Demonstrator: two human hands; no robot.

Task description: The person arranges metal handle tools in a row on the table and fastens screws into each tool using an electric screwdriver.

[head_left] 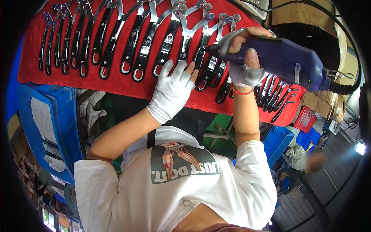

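My right hand point(247, 73), in a white glove with bare fingertips, grips a dark blue corded electric screwdriver point(284, 58). The tool's dark tip points left and meets, or hovers just over, a glossy black pan handle point(199, 56) with a forked silver bracket at its far end. My left hand point(172, 91), also gloved, lies with its fingers stretched and apart over the near end of the neighbouring black handle point(184, 48). Its thumb-side fingertips are bare and reach to the handle under the tool. Whether the tip sits in a screw is too small to tell.
Several similar black handles lie in a row on a red cloth point(116, 85), left and right. A black cable point(357, 65) loops from the screwdriver at the right. Blue bins point(50, 116) stand at the left, cardboard boxes point(301, 13) at the far right. Another person is blurred at right.
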